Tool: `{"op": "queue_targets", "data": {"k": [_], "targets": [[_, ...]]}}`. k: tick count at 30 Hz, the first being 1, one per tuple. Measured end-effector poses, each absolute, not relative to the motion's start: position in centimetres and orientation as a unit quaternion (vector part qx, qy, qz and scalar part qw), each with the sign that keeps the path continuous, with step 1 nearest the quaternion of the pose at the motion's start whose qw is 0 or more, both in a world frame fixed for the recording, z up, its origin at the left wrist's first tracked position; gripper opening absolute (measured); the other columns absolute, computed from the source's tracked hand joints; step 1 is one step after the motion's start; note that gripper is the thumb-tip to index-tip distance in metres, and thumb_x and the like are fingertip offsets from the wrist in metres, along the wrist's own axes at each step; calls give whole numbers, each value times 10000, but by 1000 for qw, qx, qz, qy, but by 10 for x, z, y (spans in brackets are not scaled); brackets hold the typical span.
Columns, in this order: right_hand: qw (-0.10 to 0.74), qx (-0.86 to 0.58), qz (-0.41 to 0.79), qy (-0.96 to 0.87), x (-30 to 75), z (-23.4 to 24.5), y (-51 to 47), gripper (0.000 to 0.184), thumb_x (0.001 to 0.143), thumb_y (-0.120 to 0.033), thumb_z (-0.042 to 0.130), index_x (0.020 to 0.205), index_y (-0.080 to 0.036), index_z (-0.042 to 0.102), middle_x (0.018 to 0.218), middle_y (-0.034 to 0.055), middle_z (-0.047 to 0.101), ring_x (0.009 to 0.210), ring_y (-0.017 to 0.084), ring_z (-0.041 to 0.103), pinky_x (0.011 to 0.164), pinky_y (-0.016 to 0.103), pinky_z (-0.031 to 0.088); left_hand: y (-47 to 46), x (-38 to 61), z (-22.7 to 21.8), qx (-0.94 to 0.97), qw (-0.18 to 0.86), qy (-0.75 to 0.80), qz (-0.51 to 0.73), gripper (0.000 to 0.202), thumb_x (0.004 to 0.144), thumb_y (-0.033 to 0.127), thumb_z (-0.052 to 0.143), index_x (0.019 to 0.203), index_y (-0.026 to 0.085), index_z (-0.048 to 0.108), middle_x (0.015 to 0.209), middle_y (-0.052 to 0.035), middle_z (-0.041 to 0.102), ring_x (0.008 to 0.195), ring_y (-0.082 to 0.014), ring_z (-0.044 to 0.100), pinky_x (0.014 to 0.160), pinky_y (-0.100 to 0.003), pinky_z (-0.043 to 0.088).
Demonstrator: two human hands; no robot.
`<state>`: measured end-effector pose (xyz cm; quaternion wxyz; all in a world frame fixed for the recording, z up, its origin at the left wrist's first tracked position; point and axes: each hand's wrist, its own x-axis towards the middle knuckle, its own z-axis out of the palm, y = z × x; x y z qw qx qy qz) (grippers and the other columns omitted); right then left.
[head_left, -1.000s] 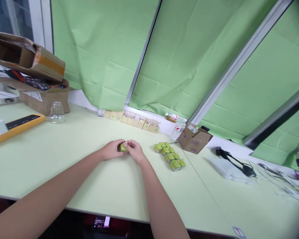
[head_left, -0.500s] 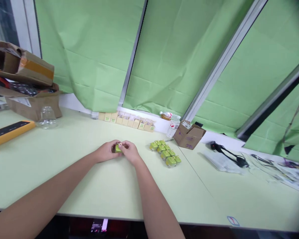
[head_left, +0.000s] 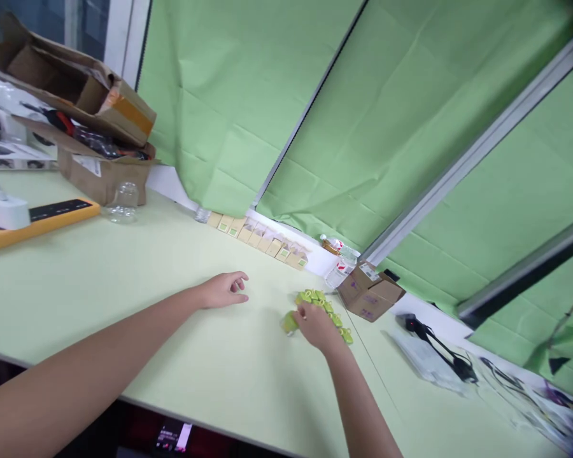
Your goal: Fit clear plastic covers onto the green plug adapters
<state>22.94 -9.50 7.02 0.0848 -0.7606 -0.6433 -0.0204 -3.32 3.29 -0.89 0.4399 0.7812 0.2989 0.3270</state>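
My right hand [head_left: 315, 323] pinches a small green-lidded container [head_left: 289, 323], slightly blurred, beside a cluster of similar ones. That cluster of small green-lidded containers with loops on top [head_left: 334, 319] stands on the pale table, partly hidden behind my right hand. My left hand [head_left: 223, 290] hovers over or rests on the table farther left, fingers loosely curled and apart, holding nothing.
Along the wall runs a row of small cream boxes [head_left: 266, 242]. A brown carton [head_left: 370, 292] and plastic bottles [head_left: 340, 270] stand at the back right. Leftward are a clear jar [head_left: 123, 203], an orange-edged power strip [head_left: 62, 219] and stacked cardboard boxes [head_left: 105, 178]. Cables [head_left: 444, 353] lie right.
My hands have parted. The right one has carried the green-lidded container rightward to the cluster, while the left has let go and opened. The head view has tilted and shifted.
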Motion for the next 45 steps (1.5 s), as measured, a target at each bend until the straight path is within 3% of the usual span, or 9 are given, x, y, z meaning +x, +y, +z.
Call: {"op": "queue_targets", "data": {"k": [7, 18, 24, 30, 34, 36, 40, 45], "targets": [[-31, -821, -115, -558, 275, 72, -87, 211, 886, -241, 454, 856, -179, 653, 887, 133, 695, 838, 234, 654, 649, 292, 366, 34, -34, -14, 791, 421, 300, 328, 550, 719, 521, 671, 1177, 224, 599, 1054, -70, 651, 924, -219, 600, 802, -319, 466], [-41, -836, -122, -533, 282, 68, -71, 229, 875, -309, 466, 877, -194, 664, 943, 129, 708, 880, 239, 658, 643, 278, 389, 40, -33, -22, 799, 417, 292, 321, 507, 722, 504, 673, 1154, 245, 621, 1037, -55, 667, 939, -221, 623, 795, -297, 464], [85, -833, -123, -533, 284, 100, -77, 344, 890, -475, 457, 791, -211, 654, 815, 97, 705, 786, 224, 636, 640, 288, 373, 41, -33, -24, 795, 413, 291, 336, 475, 717, 483, 681, 1117, 231, 650, 994, -56, 680, 893, -212, 639, 776, -295, 473], [275, -777, -143, -548, 257, 151, -67, 314, 846, -456, 507, 768, -195, 662, 830, 80, 711, 768, 211, 606, 667, 285, 375, 38, -32, -19, 791, 422, 296, 330, 419, 729, 437, 657, 1080, 209, 652, 935, -54, 692, 849, -208, 645, 760, -299, 479], [403, -736, -107, -534, 213, 101, -48, 362, 914, -419, 399, 824, -177, 653, 754, 73, 692, 681, 187, 584, 618, 269, 373, 36, -32, -17, 797, 392, 302, 347, 337, 782, 409, 591, 1038, 199, 650, 910, -46, 684, 792, -190, 627, 721, -293, 472], [367, -725, -89, -575, 190, 58, -40, 381, 944, -403, 363, 783, -193, 637, 680, 48, 661, 621, 167, 553, 593, 260, 350, 36, -33, -15, 798, 366, 312, 363, 310, 811, 401, 548, 1015, 190, 649, 860, -38, 672, 743, -176, 608, 690, -285, 462], [227, -697, -50, -678, 160, 0, -33, 223, 894, -336, 504, 786, -208, 651, 697, 33, 671, 628, 147, 555, 591, 240, 319, 36, -35, -9, 800, 324, 329, 382, 291, 838, 382, 498, 975, 183, 658, 768, -18, 651, 685, -160, 578, 656, -269, 443], [256, -689, -12, -678, 165, 0, -38, 200, 881, -326, 519, 777, -222, 656, 650, 1, 649, 587, 126, 538, 582, 227, 321, 36, -35, -8, 808, 305, 339, 373, 266, 826, 364, 505, 928, 186, 674, 739, -11, 651, 644, -150, 559, 614, -256, 419]]}}
